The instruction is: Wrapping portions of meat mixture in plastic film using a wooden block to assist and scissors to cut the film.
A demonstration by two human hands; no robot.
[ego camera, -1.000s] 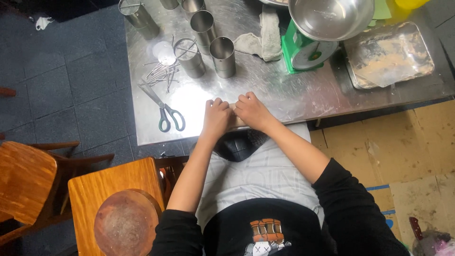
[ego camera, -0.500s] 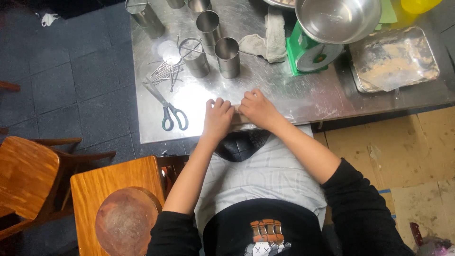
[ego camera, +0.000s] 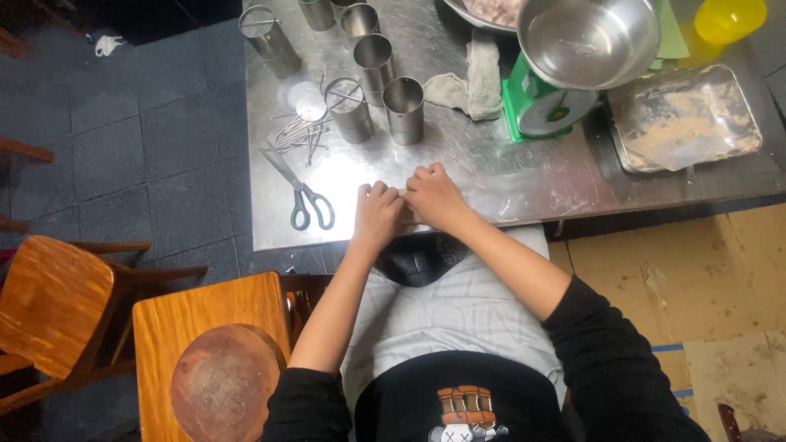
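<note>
My left hand and my right hand rest side by side, knuckles up, at the near edge of a steel table. The fingers of both are curled down and the fingertips touch; whatever lies under them is hidden. Green-handled scissors lie just left of my left hand. Beyond the hands stand several open metal cylinders, with a scatter of thin metal pins beside them.
A grey cloth lies mid-table. To the right, a green scale carries a steel bowl, next to a floury tray. A wooden stool with a round disc and a wooden chair stand at my left.
Both hands stay together at the same spot on the table edge. Only the camera view has shifted slightly.
</note>
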